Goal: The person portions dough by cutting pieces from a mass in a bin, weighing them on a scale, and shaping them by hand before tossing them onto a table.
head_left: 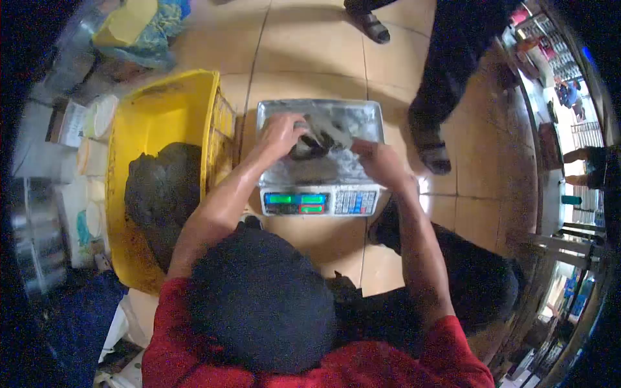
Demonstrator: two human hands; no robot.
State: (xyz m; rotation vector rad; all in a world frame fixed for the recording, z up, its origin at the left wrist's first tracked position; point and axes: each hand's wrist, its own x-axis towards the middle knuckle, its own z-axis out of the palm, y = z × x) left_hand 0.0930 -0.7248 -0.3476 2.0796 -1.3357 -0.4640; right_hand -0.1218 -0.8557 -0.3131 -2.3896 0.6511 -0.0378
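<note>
A digital weighing scale point(352, 176) with a wide metal pan stands on the tiled floor in front of me. Over its pan lies a crumpled grey-and-black bundle point(310, 145), blurred, and I cannot make out its exact kind. My left hand point(283, 134) has its fingers curled around the left side of this bundle. From the right, my right hand point(383, 163) pinches a pale grey edge of it. The scale's number displays point(294, 202) glow green on the near side, beside a keypad point(354, 202).
Left of the scale is a yellow plastic crate point(213, 97) holding a dark grey bag-like mass point(165, 187). A person's dark-clothed leg point(440, 84) and sandalled foot stand close on the right. Another foot point(375, 27) is farther off. Shelving lines the right edge.
</note>
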